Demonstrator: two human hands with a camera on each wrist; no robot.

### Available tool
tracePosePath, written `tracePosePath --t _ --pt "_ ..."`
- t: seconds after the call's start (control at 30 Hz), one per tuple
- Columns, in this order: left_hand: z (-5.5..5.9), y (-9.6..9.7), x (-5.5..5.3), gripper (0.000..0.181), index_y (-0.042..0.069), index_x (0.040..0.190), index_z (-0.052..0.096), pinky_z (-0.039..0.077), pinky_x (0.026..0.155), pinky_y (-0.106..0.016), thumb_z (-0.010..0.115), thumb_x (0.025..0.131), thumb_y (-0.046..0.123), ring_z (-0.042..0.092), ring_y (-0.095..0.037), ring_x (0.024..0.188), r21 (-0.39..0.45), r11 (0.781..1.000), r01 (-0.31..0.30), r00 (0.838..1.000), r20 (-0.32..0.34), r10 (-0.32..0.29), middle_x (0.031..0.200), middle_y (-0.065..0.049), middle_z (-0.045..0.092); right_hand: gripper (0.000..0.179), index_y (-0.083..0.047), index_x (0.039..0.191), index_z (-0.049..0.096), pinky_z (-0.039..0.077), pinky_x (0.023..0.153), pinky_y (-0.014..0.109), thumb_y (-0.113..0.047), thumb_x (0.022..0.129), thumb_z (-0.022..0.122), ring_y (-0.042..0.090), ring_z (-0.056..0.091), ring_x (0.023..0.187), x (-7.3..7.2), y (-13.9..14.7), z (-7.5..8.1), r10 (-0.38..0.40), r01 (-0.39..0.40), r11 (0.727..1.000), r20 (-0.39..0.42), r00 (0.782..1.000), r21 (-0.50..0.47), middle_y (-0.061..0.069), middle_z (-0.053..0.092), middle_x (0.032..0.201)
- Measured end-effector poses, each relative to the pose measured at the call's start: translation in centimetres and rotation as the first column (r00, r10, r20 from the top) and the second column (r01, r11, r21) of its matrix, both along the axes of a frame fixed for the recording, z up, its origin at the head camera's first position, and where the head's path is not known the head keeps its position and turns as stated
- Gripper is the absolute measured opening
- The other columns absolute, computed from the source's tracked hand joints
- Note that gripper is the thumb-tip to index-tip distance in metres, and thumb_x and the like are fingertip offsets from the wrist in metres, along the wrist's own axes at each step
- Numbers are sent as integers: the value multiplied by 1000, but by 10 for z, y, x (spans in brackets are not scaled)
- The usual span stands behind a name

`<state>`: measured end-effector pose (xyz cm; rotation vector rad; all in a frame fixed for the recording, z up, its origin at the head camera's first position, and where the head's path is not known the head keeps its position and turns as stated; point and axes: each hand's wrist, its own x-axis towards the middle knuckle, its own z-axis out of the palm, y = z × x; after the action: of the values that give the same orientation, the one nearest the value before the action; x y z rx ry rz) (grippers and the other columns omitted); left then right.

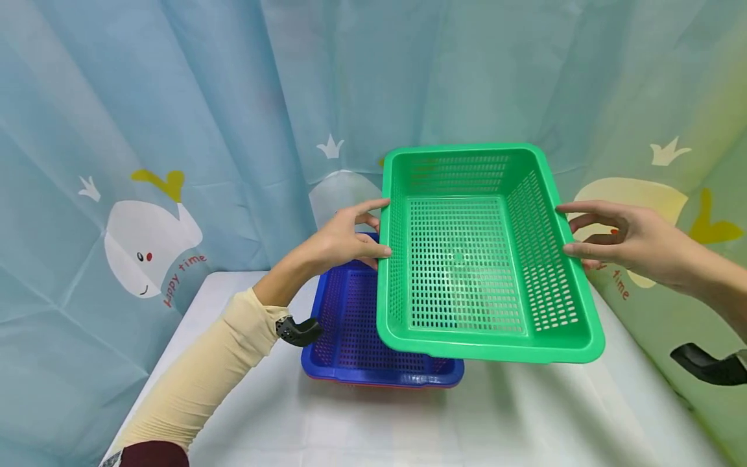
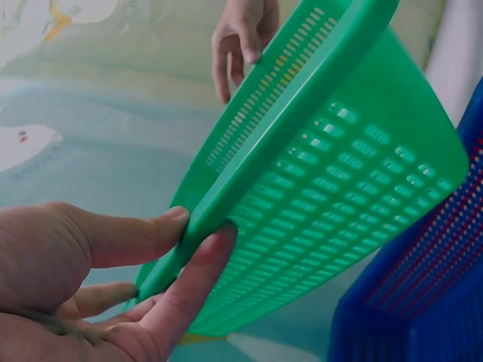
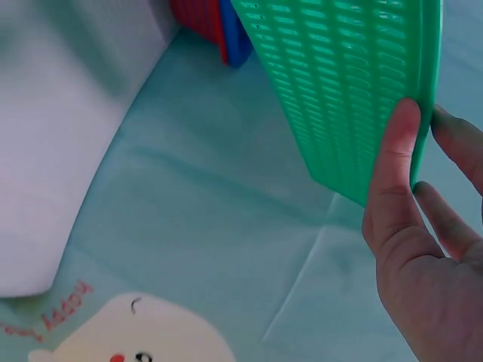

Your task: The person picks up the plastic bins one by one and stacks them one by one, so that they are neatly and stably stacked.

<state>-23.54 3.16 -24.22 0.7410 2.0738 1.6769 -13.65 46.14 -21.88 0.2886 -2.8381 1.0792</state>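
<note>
A green perforated plastic basket [image 1: 461, 259] is held up off the table, its inside tilted toward me. My left hand [image 1: 344, 241] pinches its left rim, thumb on one face and fingers on the other, as the left wrist view shows. On the opposite rim, my right hand [image 1: 636, 243] grips with thumb and fingers. Below and to the left, a blue basket [image 1: 382, 376] sits on the table, partly covered by the green one. A red basket [image 3: 199, 26] is nested under the blue one, with only its edge showing in the head view.
The white table [image 1: 262, 415] carries the stacked baskets and ends on the right near the curtain. A blue-green curtain [image 1: 233, 97] with whale prints hangs behind and on both sides, close behind the raised basket.
</note>
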Motion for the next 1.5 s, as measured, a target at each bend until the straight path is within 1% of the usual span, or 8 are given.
tracePosePath --t 0.13,0.33,0.53,0.63,0.77,1.03,1.27,1.5 --pt "-2 -5 -2 89 23 162 33 62 84 -48 76 89 -6 73 -30 84 5 1000 9 1000 -19 -9 134 -16 43 65 -20 152 48 54 63 29 -14 94 77 24 75 78 0 0 0 -6 6 1000 3 1000 1 -7 62 117" --pt "-4 -10 -3 86 24 161 35 62 83 -48 76 90 -3 74 -28 86 13 1000 26 999 -38 -26 133 -14 41 65 -17 152 48 62 74 28 -7 94 76 28 74 77 1 1 -4 41 -41 995 5 999 -89 -3 64 118" --pt "-4 -12 -3 86 24 161 34 61 83 -48 76 91 -2 73 -26 88 -18 999 27 998 -55 -28 138 -16 40 64 -18 152 48 62 75 32 -8 94 76 29 73 77 0 -1 -6 58 -56 989 10 998 -136 2 64 119" --pt "-4 -19 -2 86 24 161 34 61 83 -48 76 91 -1 73 -26 89 -24 999 26 998 -55 -27 138 -16 40 64 -18 151 47 63 75 35 -10 95 76 30 73 79 -2 -8 -6 64 -60 987 23 998 -152 6 63 120" --pt "-5 -27 -2 87 24 162 33 61 83 -49 76 91 -1 73 -26 88 -22 999 29 999 -44 -30 134 -15 40 64 -19 151 48 63 76 34 -14 94 77 30 74 78 -5 -15 -8 66 -60 986 32 997 -158 8 62 121" --pt "-7 -43 -4 87 24 161 35 61 83 -51 77 89 -3 73 -28 85 -50 999 20 1000 -12 -21 130 -15 39 62 -16 150 48 62 77 38 -14 95 77 33 72 78 -13 -29 -17 123 -103 964 66 990 -244 14 62 121" --pt "-19 -54 -8 89 25 161 35 61 84 -50 80 88 1 73 -29 88 -101 995 2 1000 14 0 131 -16 40 64 -14 151 47 62 75 45 -15 95 77 29 73 85 -20 -38 -35 160 -123 945 102 982 -302 16 57 124" --pt "-35 -59 -14 88 23 161 35 61 83 -51 80 88 0 72 -29 86 -101 995 7 1000 30 -4 130 -18 41 66 -9 153 45 63 74 44 -15 95 76 25 73 86 -26 -40 -56 196 -146 926 112 974 -347 20 53 127"
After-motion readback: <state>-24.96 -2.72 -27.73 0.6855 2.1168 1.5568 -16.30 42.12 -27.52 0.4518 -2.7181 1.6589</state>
